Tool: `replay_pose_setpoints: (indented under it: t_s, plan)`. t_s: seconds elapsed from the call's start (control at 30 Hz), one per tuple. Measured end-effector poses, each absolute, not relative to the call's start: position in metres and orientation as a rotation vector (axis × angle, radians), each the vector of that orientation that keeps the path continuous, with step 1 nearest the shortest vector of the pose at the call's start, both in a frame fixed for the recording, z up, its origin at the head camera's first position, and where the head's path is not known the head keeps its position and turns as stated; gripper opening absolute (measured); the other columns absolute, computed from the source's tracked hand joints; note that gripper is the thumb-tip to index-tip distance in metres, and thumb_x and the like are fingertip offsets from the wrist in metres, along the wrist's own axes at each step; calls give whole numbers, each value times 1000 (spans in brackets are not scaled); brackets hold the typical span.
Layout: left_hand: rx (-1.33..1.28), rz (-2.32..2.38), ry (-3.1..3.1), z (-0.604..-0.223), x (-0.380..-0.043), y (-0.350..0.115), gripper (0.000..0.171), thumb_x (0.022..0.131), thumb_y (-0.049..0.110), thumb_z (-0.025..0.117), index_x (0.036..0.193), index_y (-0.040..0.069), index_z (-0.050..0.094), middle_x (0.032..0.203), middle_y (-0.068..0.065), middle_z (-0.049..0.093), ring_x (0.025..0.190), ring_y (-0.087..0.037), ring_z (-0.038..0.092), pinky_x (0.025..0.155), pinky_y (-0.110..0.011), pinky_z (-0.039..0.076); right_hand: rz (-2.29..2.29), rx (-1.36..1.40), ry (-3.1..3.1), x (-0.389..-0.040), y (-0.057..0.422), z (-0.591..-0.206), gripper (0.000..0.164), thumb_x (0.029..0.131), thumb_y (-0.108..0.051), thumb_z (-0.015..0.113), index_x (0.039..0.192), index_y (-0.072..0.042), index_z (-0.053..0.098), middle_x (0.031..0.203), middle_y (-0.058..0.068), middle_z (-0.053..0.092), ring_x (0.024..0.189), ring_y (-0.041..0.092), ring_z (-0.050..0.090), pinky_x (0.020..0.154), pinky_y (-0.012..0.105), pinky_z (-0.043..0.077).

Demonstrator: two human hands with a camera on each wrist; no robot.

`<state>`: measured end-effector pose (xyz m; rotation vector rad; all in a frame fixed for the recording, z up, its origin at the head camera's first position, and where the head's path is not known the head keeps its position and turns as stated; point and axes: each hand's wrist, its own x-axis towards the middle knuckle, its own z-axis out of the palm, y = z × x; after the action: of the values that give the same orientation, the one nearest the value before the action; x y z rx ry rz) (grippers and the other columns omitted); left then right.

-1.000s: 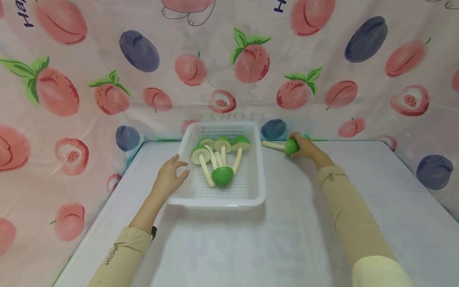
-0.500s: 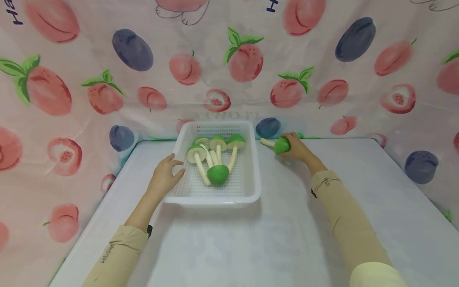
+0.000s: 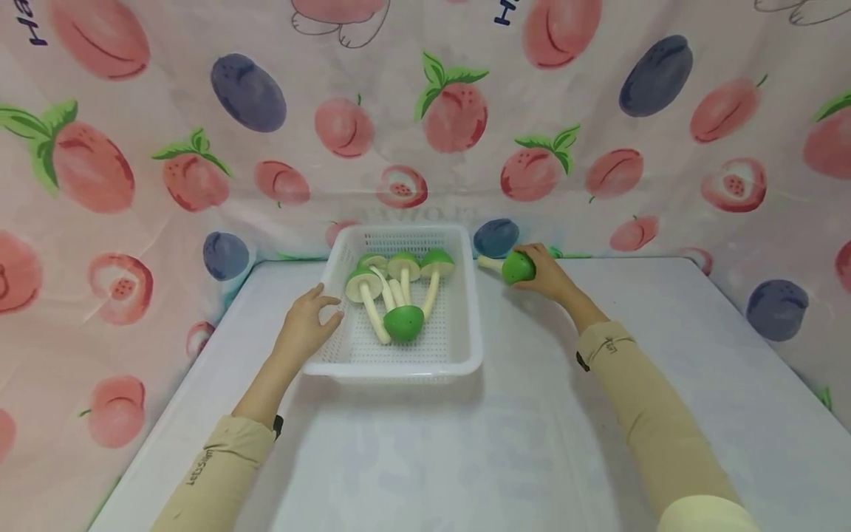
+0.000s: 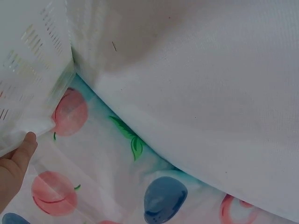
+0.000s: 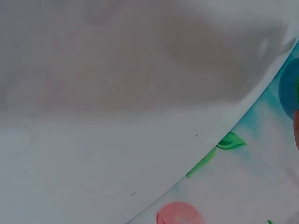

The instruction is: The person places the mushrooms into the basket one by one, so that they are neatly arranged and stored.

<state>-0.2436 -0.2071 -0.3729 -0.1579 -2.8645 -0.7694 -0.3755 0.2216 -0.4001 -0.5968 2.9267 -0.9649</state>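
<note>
My right hand [image 3: 545, 273] grips a toy mushroom by its round green cap [image 3: 518, 268], to the right of the basket near the table's back edge. The mushroom's cream stem [image 3: 490, 263] points left, its tip close to the basket's right rim. A white perforated plastic basket [image 3: 473, 325] holds several more green-capped mushrooms [image 3: 404, 324]. At its left rim is my left hand [image 3: 307, 325], with thumb and forefinger apart and reaching over the edge. In the left wrist view, a finger [image 4: 24, 151] touches the basket's rim. The right wrist view shows only a sliver of the right hand [image 5: 296, 128].
The basket stands on a white-covered table [image 3: 425, 443], near its back edge. Behind and to the left hangs a pale curtain [image 3: 279, 207] printed with peaches and plums. Table surface extends in front of the basket and to the right.
The right hand has moved left with the mushroom, bringing its stem nearer the basket and turning the cap more toward the camera. The left hand stays at the rim. The head view has shifted slightly.
</note>
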Motion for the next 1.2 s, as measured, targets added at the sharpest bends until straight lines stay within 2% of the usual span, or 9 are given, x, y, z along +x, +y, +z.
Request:
replay_pose_setpoints:
  t_s: [0.23,0.5,0.8,1.2]
  plan:
    - [-171,-780,-2858,-373,-246,-203,34,89,18,61,116,-3,62,144,-29,37,132,-49,35,108,-60,30,-1066,-571,2923,-369,221,-402,82,79,-9,74,144,2,25,146,27,29,132,44,34,109,57,29]
    - [-200,-786,-2850,-372,-248,-196,34,89,18,61,115,-3,63,144,-29,38,132,-49,36,108,-60,30,-1251,-503,2944,-354,224,-393,75,80,-11,74,140,1,30,143,27,33,127,45,40,103,58,37]
    - [-189,-767,-2846,-373,-244,-203,33,89,17,61,115,-3,63,143,-31,38,130,-50,36,106,-61,32,-1438,-625,2993,-345,213,-380,70,77,-7,76,137,3,40,140,25,39,125,40,42,97,54,43]
    - [-186,-793,-2846,-373,-243,-208,33,90,18,60,115,-3,63,143,-31,36,131,-51,35,106,-62,31,-1389,-813,3118,-326,206,-369,68,74,-4,78,132,4,44,134,24,47,120,38,45,89,51,48]
